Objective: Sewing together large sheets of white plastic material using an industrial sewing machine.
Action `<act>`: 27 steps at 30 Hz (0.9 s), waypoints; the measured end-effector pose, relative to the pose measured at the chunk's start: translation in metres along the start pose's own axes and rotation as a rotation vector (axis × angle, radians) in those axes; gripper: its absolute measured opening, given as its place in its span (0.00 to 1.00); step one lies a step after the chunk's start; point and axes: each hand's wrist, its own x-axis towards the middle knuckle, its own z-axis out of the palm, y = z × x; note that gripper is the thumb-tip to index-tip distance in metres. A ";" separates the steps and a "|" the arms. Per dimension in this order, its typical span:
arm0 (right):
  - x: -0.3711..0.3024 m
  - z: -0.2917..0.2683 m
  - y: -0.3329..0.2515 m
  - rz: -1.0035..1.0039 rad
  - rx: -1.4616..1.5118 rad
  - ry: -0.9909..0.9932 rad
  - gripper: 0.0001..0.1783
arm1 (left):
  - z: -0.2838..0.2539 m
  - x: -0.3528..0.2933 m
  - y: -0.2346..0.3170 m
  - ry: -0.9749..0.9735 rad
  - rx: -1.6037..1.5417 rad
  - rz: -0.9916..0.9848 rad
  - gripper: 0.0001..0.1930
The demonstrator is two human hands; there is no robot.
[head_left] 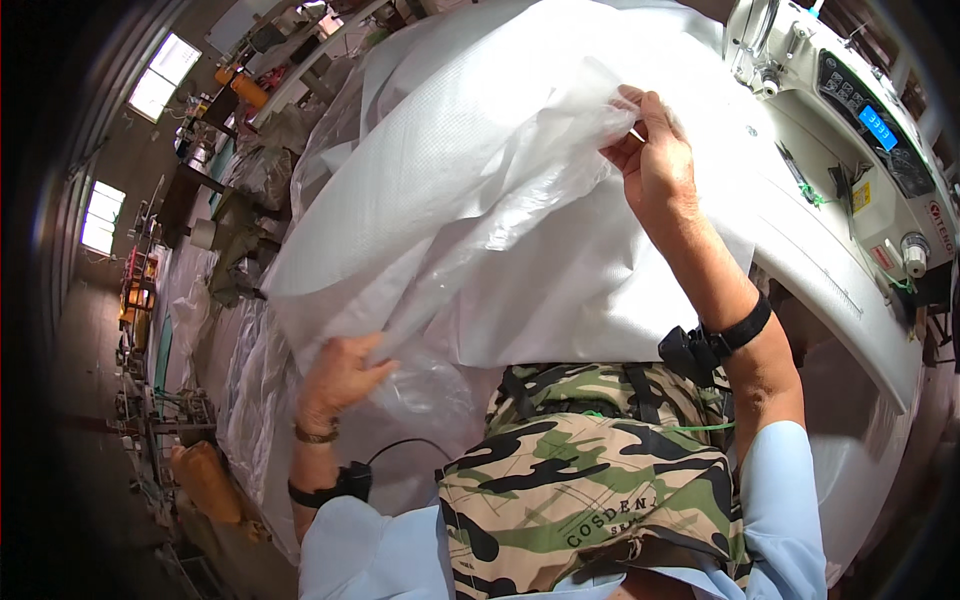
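Observation:
A large white woven sheet (430, 190) lies in loose folds in front of me, with a thin clear plastic film (520, 215) along its edge. At the upper right of the sheet my right hand (655, 165) pinches a gathered corner of film and woven material between thumb and fingers. My left hand (345, 378) is lower on the left, closed on the edge of the same material; its fingertips are partly hidden. Between the two hands the film runs in a slanting, wrinkled strip.
At the right stands a white sewing machine (830, 110) with a lit blue display, on a pale curved table (830, 285). Tweezers or snips (800, 175) lie near its base. Heaps of plastic sheeting (250, 380) and an orange-brown padded thing (207, 483) are at the left.

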 end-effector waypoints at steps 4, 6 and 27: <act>0.008 -0.003 0.009 -0.025 0.079 -0.027 0.24 | -0.062 -0.053 -0.060 0.457 0.576 -0.368 0.14; 0.008 -0.003 0.016 -0.025 0.093 -0.039 0.24 | -0.085 -0.083 -0.052 0.890 0.792 -0.460 0.14; -0.050 -0.031 0.026 0.223 0.169 -0.391 0.21 | 0.145 -0.020 -0.016 0.366 0.085 0.065 0.22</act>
